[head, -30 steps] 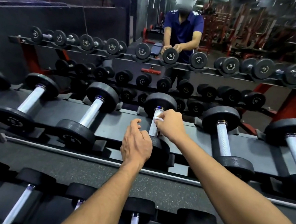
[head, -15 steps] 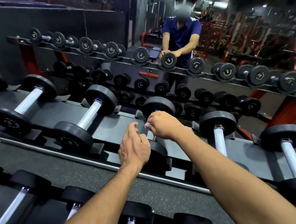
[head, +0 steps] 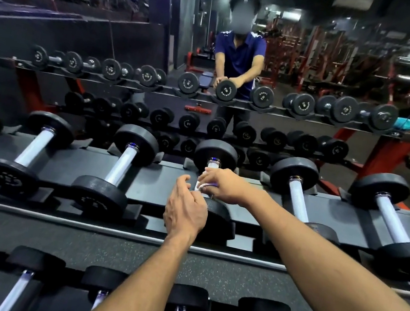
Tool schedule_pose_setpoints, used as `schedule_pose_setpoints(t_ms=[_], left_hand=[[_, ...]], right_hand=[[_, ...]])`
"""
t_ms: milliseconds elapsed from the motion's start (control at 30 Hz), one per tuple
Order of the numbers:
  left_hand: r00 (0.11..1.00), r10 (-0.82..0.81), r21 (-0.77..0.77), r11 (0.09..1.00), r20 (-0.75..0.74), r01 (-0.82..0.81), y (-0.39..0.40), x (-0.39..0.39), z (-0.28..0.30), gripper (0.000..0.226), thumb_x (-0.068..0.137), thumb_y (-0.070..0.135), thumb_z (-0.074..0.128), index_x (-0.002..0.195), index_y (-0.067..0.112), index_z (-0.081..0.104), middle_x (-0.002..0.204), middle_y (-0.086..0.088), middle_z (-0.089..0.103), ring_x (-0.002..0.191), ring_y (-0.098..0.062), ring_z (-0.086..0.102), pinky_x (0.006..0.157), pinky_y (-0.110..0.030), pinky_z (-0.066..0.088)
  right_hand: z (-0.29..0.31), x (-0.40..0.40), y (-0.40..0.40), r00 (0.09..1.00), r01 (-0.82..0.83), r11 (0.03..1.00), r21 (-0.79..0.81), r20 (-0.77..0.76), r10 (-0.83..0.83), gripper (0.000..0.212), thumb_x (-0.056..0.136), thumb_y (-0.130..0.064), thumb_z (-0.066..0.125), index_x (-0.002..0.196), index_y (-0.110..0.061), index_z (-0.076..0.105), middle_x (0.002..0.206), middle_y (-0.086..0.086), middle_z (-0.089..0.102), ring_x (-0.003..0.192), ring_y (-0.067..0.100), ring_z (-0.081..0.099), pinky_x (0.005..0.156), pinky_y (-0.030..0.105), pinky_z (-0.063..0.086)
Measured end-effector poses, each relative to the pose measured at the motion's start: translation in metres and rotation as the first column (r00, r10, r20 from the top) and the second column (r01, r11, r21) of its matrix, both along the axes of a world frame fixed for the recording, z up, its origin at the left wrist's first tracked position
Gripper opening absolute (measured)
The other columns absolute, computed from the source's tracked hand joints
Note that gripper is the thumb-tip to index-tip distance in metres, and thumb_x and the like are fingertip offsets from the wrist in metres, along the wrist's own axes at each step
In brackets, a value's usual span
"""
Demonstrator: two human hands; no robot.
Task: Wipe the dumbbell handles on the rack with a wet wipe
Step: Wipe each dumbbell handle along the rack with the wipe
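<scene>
Two bare hands meet over one dumbbell [head: 216, 154] on the upper shelf of the rack [head: 70, 161], the fourth one counted from the left edge of the view. The right hand [head: 223, 186] lies across the dumbbell handle [head: 212, 164], fingers curled around it, and a white wet wipe [head: 200, 187] shows under these fingers — it seems to be wrapped on the lower part of the handle, though most of it is hidden. The left hand [head: 184, 212] is just beside, at the near black weight of the same dumbbell, with fingers loosely bent; its fingertips touch the edge of the wipe, but whether they pinch it I cannot tell. Neighbouring dumbbells lie parallel on both sides. Behind the rack a mirror [head: 318, 65] shows a person in a blue shirt [head: 240, 54] — both hands on a dumbbell there.
</scene>
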State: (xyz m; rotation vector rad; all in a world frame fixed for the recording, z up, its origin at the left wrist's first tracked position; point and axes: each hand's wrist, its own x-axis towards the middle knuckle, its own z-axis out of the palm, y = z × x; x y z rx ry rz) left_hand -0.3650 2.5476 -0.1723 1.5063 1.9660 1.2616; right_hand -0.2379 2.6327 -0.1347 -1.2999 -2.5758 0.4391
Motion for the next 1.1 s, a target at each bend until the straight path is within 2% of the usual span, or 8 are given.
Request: schedule_pose_setpoints(t_ms=[167, 300, 433, 533, 800, 933, 1000, 1100], left_hand=[[0.995, -0.102, -0.051, 0.993, 0.008, 0.103, -0.004, -0.003, 0.006, 0.047, 0.1, 0.026, 0.034, 0.145, 0.016, 0.036, 0.139, -0.005, 0.052, 0.123, -0.026, 0.051, 0.096, -0.038, 0.039], [0.98, -0.198, -0.11, 0.973, 0.032, 0.2, -0.013, -0.009, 0.004, 0.052, 0.103, 0.039, 0.027, 0.147, 0.015, 0.037, 0.146, -0.008, 0.048, 0.13, -0.027, 0.046, 0.105, -0.04, 0.035], [0.954, -0.297, -0.102, 0.949, 0.039, 0.299, -0.032, -0.021, 0.001, 0.054, 0.103, 0.044, 0.027, 0.146, 0.015, 0.042, 0.148, -0.006, 0.046, 0.134, -0.021, 0.042, 0.111, -0.038, 0.033], [0.941, -0.334, -0.109, 0.935, 0.044, 0.337, -0.045, -0.031, 0.004, 0.053, 0.104, 0.035, 0.039, 0.152, 0.016, 0.034, 0.155, -0.001, 0.038, 0.141, -0.019, 0.036, 0.116, -0.036, 0.029], [0.941, -0.318, -0.041, 0.945, 0.119, 0.324, -0.081, -0.043, 0.029, 0.037, 0.097, 0.021, 0.055, 0.133, 0.014, 0.057, 0.129, -0.004, 0.063, 0.119, -0.02, 0.056, 0.102, -0.032, 0.044], [0.916, -0.334, 0.034, 0.941, 0.223, 0.335, -0.107, -0.047, 0.041, 0.032, 0.09, 0.042, 0.062, 0.114, 0.02, 0.064, 0.103, 0.004, 0.07, 0.095, -0.016, 0.064, 0.077, -0.028, 0.046], [0.86, -0.373, 0.074, 0.926, 0.348, 0.371, -0.122, -0.052, 0.045, 0.039, 0.085, 0.053, 0.064, 0.11, 0.023, 0.068, 0.096, 0.006, 0.073, 0.089, -0.015, 0.067, 0.077, -0.031, 0.053], [0.789, -0.401, 0.155, 0.914, 0.465, 0.374, -0.144, -0.064, 0.049, 0.027, 0.087, 0.039, 0.073, 0.102, 0.017, 0.073, 0.091, -0.003, 0.077, 0.09, -0.025, 0.071, 0.083, -0.041, 0.056]], right_hand=[[0.003, 0.006, -0.018, 0.998, 0.06, 0.995, -0.084, -0.017, -0.062, 0.022, 0.091, -0.012, 0.065, 0.109, -0.021, 0.076, 0.118, -0.004, 0.072, 0.12, 0.015, 0.059, 0.104, 0.025, 0.04], [0.003, 0.002, -0.036, 0.973, 0.181, 0.976, -0.12, -0.125, -0.195, 0.018, 0.093, -0.015, 0.065, 0.107, -0.016, 0.076, 0.104, 0.001, 0.075, 0.098, 0.012, 0.063, 0.084, 0.021, 0.042], [-0.004, 0.003, -0.06, 0.883, 0.31, 0.942, -0.125, -0.33, -0.334, 0.015, 0.095, -0.019, 0.063, 0.085, -0.012, 0.072, 0.075, -0.001, 0.066, 0.071, 0.006, 0.055, 0.069, 0.022, 0.039], [-0.007, 0.008, -0.081, 0.829, 0.369, 0.925, -0.09, -0.417, -0.372, 0.02, 0.096, -0.019, 0.061, 0.088, -0.005, 0.073, 0.082, 0.007, 0.07, 0.077, 0.014, 0.059, 0.075, 0.033, 0.043], [0.009, -0.013, -0.13, 0.701, 0.499, 0.867, -0.011, -0.584, -0.411, 0.012, 0.093, -0.017, 0.06, 0.09, -0.018, 0.072, 0.089, -0.001, 0.072, 0.086, 0.016, 0.063, 0.077, 0.03, 0.046], [0.024, -0.03, -0.161, 0.637, 0.412, 0.905, -0.107, -0.677, -0.37, 0.019, 0.093, -0.018, 0.059, 0.076, -0.024, 0.066, 0.074, -0.002, 0.067, 0.071, 0.015, 0.06, 0.071, 0.035, 0.049], [0.031, -0.04, -0.179, 0.585, 0.356, 0.921, -0.159, -0.73, -0.352, 0.017, 0.092, -0.022, 0.059, 0.076, -0.017, 0.066, 0.07, -0.002, 0.064, 0.065, 0.012, 0.056, 0.066, 0.034, 0.047], [0.03, -0.053, -0.201, 0.53, 0.271, 0.933, -0.237, -0.772, -0.35, 0.01, 0.089, -0.026, 0.063, 0.083, -0.021, 0.068, 0.074, -0.007, 0.068, 0.067, 0.008, 0.06, 0.065, 0.029, 0.05]])
